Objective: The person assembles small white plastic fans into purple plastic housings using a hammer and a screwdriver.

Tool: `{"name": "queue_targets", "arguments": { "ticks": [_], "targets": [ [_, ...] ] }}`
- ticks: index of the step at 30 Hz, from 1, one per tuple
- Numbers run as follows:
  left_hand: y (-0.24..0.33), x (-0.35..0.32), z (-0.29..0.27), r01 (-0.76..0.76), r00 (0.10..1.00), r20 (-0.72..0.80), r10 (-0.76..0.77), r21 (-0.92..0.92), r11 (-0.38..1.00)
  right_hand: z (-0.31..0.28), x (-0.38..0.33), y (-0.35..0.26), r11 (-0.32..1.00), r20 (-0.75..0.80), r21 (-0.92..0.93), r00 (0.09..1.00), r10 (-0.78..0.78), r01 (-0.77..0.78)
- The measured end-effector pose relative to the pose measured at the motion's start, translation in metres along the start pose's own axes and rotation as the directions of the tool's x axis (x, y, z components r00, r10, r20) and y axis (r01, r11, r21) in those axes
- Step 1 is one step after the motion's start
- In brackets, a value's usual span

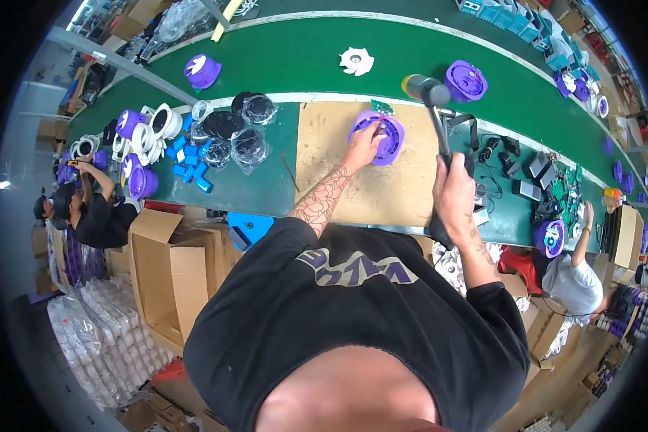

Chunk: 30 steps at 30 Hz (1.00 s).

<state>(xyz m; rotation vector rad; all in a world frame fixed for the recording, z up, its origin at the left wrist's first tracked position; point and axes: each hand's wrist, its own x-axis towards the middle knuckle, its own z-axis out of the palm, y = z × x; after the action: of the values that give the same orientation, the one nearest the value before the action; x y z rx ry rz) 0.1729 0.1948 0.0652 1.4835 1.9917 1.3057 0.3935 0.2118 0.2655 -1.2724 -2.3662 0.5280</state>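
My right hand [455, 193] is wrapped round the handle of a mallet [439, 122]. It is raised over the right part of the work board, its dark head with a yellow face up and to the right of a round purple plastic housing [390, 150]. The housing lies open side up on the tan board [331, 191]. My left hand [365, 146] reaches into it with the fingers closed at its middle. A small dark piece shows at the fingertips, too small to name. A green circuit board [381, 107] sits at the housing's far edge.
Blue parts [189, 162] and bagged dark round grilles [248, 147] lie to the left. Black adapters [540, 169] and cables are on the right. Beyond, a green conveyor [288, 57] carries a white fan wheel [356, 61] and purple housings [466, 79]. Co-workers sit at both sides.
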Motion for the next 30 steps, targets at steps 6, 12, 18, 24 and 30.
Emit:
{"name": "queue_targets", "arguments": {
  "ticks": [6,12,18,24,30],
  "targets": [
    [-0.005,0.010,0.009,-0.062,0.998,0.009,0.062,-0.018,0.998,0.023,-0.005,0.013,0.984,0.316,-0.180,0.946,0.068,-0.011],
    [0.009,0.004,-0.004,0.043,0.999,-0.012,-0.043,-0.051,0.998,0.013,-0.004,-0.003,0.994,0.097,-0.059,0.990,0.099,-0.094],
    [-0.007,-0.018,0.010,-0.064,0.997,-0.049,0.060,-0.078,0.995,0.021,0.006,0.019,0.978,0.286,-0.205,0.958,0.024,0.037],
    [-0.034,0.010,0.001,-0.045,0.981,-0.189,-0.044,-0.443,0.895,0.043,0.018,0.045,0.987,0.104,-0.141,0.990,0.095,-0.080],
    [-0.037,-0.024,-0.077,0.282,0.785,-0.286,-0.549,-0.624,0.729,0.165,-0.031,0.134,0.850,0.189,-0.215,0.833,0.519,-0.481]
  ]
}}
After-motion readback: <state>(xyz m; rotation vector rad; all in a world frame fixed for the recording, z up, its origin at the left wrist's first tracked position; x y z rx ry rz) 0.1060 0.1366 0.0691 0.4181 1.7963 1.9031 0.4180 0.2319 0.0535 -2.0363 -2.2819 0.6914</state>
